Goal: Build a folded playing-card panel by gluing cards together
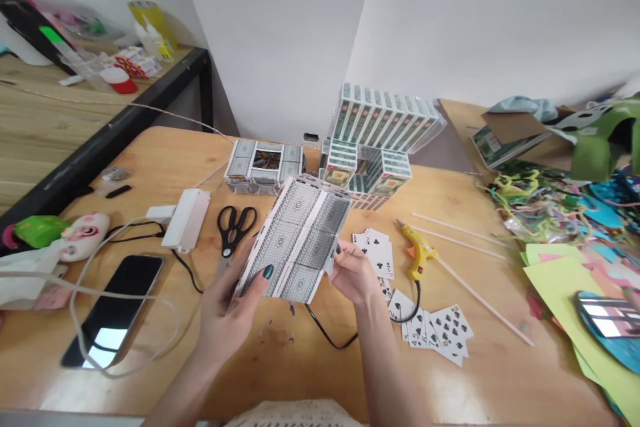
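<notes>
Between my hands, tilted above the table, is a folded panel made of joined playing cards [293, 235], with grey patterned backs showing and a light seam down its middle. My left hand [231, 303] grips its lower left side, the thumb lying on the face of the panel. At its right edge my right hand [354, 272] is closed, fingertips partly hidden behind it. Black-handled scissors [234, 230] lie left of the panel. To the right rest a yellow glue gun [419, 251] and loose playing cards [425, 330]. Behind stands a box built from cards [267, 167].
Stacked green-and-white card boxes [383, 117] stand at the back. A phone [115, 313], cables and a white power strip [186, 219] lie left. Glue sticks [485, 300], colored paper [565, 293] and tangled scraps [555, 207] are at right.
</notes>
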A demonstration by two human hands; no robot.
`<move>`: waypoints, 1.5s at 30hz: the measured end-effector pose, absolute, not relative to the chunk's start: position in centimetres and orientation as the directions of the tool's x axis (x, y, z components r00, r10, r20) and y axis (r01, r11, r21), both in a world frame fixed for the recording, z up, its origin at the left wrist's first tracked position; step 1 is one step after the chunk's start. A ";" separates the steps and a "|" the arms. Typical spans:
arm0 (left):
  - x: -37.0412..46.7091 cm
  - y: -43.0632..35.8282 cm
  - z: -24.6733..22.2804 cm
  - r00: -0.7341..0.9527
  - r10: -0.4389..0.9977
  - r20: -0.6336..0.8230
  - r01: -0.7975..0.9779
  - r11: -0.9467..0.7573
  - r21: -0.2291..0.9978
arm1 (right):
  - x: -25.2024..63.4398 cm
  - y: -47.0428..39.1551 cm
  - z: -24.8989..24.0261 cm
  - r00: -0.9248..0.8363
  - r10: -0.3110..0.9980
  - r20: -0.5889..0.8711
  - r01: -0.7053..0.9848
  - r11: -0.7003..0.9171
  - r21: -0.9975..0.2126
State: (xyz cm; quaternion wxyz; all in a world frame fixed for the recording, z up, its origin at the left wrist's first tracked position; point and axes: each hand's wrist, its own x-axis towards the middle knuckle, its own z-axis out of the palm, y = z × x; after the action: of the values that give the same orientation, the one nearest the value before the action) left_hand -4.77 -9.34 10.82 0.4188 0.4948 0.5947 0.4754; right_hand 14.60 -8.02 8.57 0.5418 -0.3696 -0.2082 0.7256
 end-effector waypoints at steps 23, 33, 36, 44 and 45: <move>-3.5 -9.9 9.4 -0.216 0.976 -0.035 0.184 0.076 0.980 | 9.8 -7.9 7.4 0.432 0.864 -0.258 -0.368 -0.093 -0.925; -4.2 -7.7 9.3 -0.076 0.939 -0.335 -0.166 0.319 0.933 | 14.0 -8.3 7.4 0.131 0.968 -0.213 -0.365 -0.153 -0.918; -4.6 -7.1 8.9 0.016 0.913 -0.407 -0.245 0.398 0.884 | 16.0 -8.2 7.5 -0.122 0.966 -0.228 -0.378 -0.258 -0.889; -5.7 -6.6 8.3 0.049 0.948 -0.315 -0.034 0.317 0.948 | 16.5 -7.6 6.5 -0.212 0.927 -0.310 -0.392 -0.371 -0.842; -5.7 -6.5 8.4 0.048 0.956 -0.290 -0.008 0.291 0.957 | 16.2 -7.6 6.2 -0.188 0.925 -0.330 -0.404 -0.379 -0.833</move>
State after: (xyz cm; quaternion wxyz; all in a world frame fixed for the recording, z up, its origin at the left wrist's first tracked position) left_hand -5.75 -6.46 8.43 0.5831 0.4288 0.5528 0.4131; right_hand 16.21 -7.60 6.25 0.4688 -0.4318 -0.3016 0.7091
